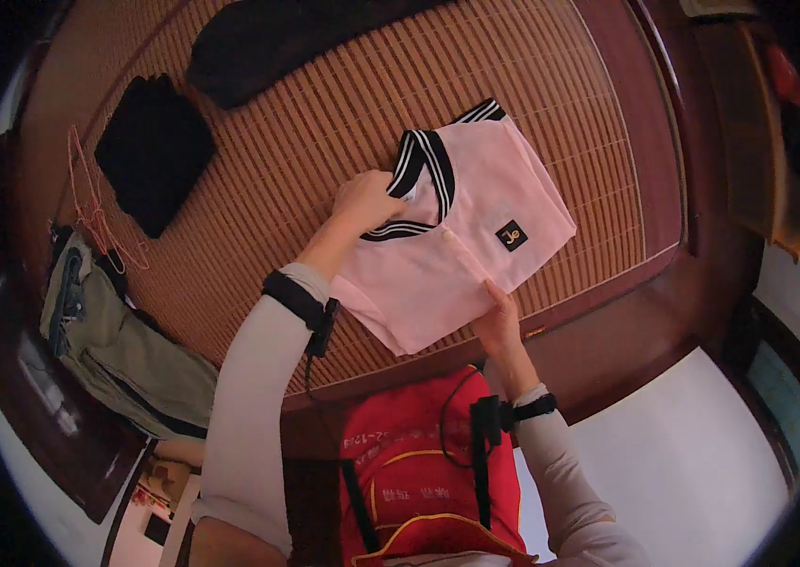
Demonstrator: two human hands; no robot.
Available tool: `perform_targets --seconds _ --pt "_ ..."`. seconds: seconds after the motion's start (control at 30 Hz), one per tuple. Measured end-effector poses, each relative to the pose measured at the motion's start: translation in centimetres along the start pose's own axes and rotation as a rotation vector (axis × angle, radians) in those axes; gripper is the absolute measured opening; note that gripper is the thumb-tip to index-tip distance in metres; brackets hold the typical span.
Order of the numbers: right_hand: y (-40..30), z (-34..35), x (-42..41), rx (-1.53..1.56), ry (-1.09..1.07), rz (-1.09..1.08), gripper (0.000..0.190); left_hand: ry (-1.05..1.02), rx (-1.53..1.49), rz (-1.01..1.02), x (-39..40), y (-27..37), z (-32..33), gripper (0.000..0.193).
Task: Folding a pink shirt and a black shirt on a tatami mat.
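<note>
A folded pink polo-type shirt (492, 191) with a black-and-white striped collar and a black square patch lies on a slatted bamboo mat (287, 142). My left hand (372, 202) grips the shirt at its collar, with the fingertips partly hidden by the neck opening. At the shirt's near folded edge, my right hand (499, 319) holds the fabric, thumb on top and the other fingers hidden beneath. One button shows on the placket between my hands.
Folded black cloth (155, 152) lies to the left on the mat, and a larger dark garment (251, 53) lies at the far side. Pinkish cord (92, 212) and olive trousers (131, 354) are at the left edge. A dark wooden frame (612, 326) borders the mat.
</note>
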State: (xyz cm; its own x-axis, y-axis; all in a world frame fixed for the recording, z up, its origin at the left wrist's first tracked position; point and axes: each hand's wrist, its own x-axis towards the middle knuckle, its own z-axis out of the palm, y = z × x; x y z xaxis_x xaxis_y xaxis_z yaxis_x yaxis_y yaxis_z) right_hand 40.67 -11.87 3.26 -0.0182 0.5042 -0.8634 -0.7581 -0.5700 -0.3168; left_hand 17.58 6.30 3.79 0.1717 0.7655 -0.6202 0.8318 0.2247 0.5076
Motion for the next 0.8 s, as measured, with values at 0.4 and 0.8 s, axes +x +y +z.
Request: perform_targets --seconds 0.4,0.8 --pt "-4.7 3.7 -2.9 -0.128 -0.08 -0.034 0.056 -0.43 -0.892 -0.151 -0.8 0.3 -1.6 0.025" --pt "-16.9 12.8 -6.4 -0.5 -0.328 -0.457 0.048 -0.131 -0.998 0.372 -7.0 3.7 -15.3 0.042"
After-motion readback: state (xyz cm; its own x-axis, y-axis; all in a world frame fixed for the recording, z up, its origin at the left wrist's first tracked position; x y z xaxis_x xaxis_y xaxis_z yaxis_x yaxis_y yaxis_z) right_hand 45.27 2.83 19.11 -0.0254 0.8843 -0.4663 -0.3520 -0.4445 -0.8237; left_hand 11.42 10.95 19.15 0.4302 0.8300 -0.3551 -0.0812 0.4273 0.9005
